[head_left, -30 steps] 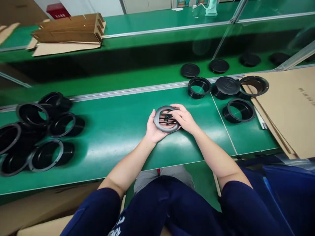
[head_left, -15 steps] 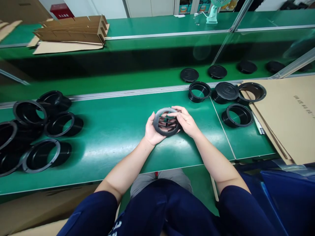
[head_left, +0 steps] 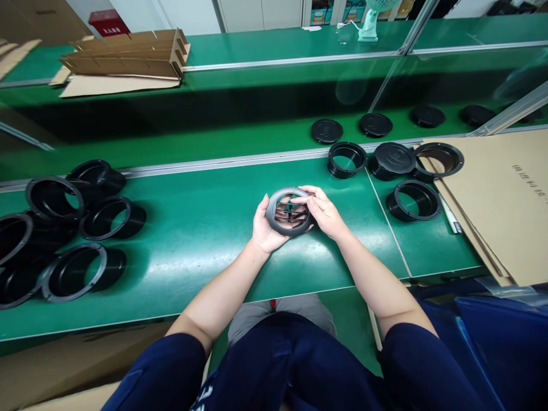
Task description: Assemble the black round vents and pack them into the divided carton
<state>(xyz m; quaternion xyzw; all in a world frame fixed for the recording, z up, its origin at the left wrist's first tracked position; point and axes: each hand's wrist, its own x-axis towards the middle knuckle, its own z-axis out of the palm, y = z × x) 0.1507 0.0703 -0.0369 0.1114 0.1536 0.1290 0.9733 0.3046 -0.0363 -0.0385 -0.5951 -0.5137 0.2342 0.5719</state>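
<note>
Between my two hands is a round black air vent point(head_left: 289, 231) with thin slats across its opening, held over the green table point(head_left: 205, 228). My left hand point(head_left: 265, 228) is wrapped under and around its left side, with the thumb up along the rim and fingers showing through the slats. My right hand point(head_left: 323, 212) grips the vent's right side, its index finger reaching over the slats near the top. Beyond my right hand stand a black flanged ring point(head_left: 347, 166) and another flanged ring point(head_left: 413, 210).
Several black flanged tubes point(head_left: 105, 218) cluster at the left. At right, a lidded black piece point(head_left: 394, 160) stands near flat cardboard point(head_left: 500, 200) and a white marker point(head_left: 451, 218). Round black caps point(head_left: 326, 131) lie on the green strip behind the metal rail point(head_left: 222, 162).
The view has shifted very slightly. Both hands keep the same hold on the air vent, with no other clear movement.
</note>
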